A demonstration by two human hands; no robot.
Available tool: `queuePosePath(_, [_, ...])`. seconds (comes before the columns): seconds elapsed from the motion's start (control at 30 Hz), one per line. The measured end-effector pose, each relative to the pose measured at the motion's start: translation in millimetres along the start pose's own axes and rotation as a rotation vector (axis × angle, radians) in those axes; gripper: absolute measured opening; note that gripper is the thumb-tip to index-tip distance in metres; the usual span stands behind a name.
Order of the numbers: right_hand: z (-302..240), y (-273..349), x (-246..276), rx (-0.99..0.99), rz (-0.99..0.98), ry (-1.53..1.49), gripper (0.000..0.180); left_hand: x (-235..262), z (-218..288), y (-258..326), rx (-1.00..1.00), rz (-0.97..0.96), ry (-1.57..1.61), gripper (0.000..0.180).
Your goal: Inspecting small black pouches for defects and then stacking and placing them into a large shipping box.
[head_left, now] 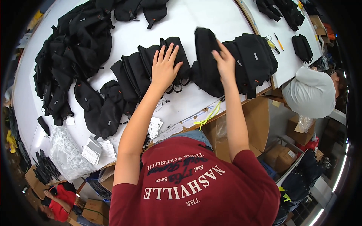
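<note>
Our left hand [164, 67] lies flat, grip spread, on approx. 5 overlapped black pouches [145, 69]. Right hand [225, 62], grip clamped on 1 black pouch [206, 60], w/ another stack [254, 60] just right; white worktop [196, 20] underneath.

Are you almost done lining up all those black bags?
Partly. A row of black bags already lies overlapped under the left hand. The right hand is laying one more bag beside it. A big loose heap on the white table looks unsorted, so plenty remains.
</note>
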State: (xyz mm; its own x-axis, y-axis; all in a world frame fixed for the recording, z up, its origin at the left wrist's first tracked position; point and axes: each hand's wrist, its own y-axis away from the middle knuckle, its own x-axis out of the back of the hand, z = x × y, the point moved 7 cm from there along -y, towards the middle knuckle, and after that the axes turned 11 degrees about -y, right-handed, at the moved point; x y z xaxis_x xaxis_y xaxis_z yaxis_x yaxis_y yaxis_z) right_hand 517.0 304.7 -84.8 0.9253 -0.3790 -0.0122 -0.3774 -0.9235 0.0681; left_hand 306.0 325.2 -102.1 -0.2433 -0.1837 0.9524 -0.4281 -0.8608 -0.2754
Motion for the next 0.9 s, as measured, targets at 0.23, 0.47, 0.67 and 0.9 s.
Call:
queuePosePath(0.23, [111, -28, -97, -0.299, -0.229, 0.291, 0.045, 9, -26, 19, 0.244, -0.092, 0.074, 0.059])
queuePosePath(0.47, [107, 4, -149, 0.042, -0.25, 0.549, 0.042, 31, -39, 23, 0.158, -0.007, 0.068, 0.049])
queuePosePath(0.67, [14, 24, -82, 0.294, -0.139, 0.779, 0.044, 13, -31, 23, 0.082, -0.02, -0.034, 0.046])
queuePosePath(0.9, [12, 109, -3, 0.417, -0.173, 1.218, 0.05, 10, -28, 17, 0.063, -0.057, -0.048, 0.045])
